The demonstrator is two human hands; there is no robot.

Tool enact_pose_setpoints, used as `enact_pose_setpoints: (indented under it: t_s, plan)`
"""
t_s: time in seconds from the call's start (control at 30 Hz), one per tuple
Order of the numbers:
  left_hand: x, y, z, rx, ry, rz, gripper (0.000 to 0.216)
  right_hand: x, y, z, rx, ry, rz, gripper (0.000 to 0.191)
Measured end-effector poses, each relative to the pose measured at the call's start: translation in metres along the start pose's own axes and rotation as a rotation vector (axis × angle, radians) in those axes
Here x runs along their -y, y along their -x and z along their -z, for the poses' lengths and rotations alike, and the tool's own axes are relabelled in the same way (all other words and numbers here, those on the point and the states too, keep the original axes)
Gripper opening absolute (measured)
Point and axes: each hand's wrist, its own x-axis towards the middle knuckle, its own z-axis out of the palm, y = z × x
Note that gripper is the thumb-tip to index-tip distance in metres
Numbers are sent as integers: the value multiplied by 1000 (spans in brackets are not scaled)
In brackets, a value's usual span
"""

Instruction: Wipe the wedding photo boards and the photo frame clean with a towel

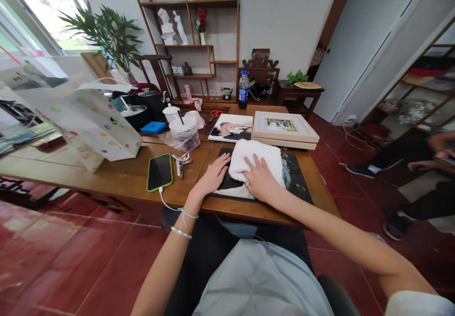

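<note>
A folded white plush cloth (256, 162) lies on a dark photo print (302, 183) at the table's near edge. My right hand (262, 178) rests on top of the cloth, its fingers spread and pressing flat. At the print's left side, my left hand (213, 176) lies palm down with fingers stretched out, holding nothing. Part of a pale dress and a figure show on the print around the cloth; the rest is covered. Left of my left hand is a phone (159, 172) in a green case, plugged into a white cable.
Behind the print lie a photo panel (231, 128) and stacked light wooden frames (286, 128). A bottle (243, 89), red scissors (216, 113), a plastic-wrapped cup (184, 133), a blue box (153, 127) and a paper bag (110, 126) stand farther back or left. A person's legs (377, 157) are at right.
</note>
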Motion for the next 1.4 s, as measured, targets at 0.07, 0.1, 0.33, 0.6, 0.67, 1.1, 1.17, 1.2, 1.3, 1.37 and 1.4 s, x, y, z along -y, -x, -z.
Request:
enact_pose_setpoints:
  t_s: [0.07,0.1,0.33,0.6,0.67,1.1,1.17,1.2,1.3,1.37,1.4]
  plan:
    - [-3,0,2,8,-3,-2,41,15,19,9,23,-30,40,36]
    - [-4,1,3,17,-1,-1,41,20,28,15,47,-65,86,34]
    - [-2,2,2,-27,54,-38,40,14,71,51,188,-385,362,30]
    - [-4,0,3,-1,33,-22,40,-32,34,42,186,-554,185,29]
    - [-5,0,3,-5,21,-24,40,-45,20,34,119,-552,116,31]
    - [1,1,-2,-45,-27,7,39,-44,-90,22,101,-529,120,44]
    - [1,0,-2,-46,-36,9,39,-41,-95,23,104,-527,142,41]
    - [0,0,-2,-44,-36,5,39,-41,-94,23,102,-524,144,40]
    - [-1,0,0,-29,-34,-15,40,-46,-78,18,85,-510,117,40]
    - [-2,0,0,-19,-29,-20,40,-55,-57,13,68,-497,84,41]
    - [-3,0,1,-15,-25,-18,40,-61,-44,10,63,-487,65,41]
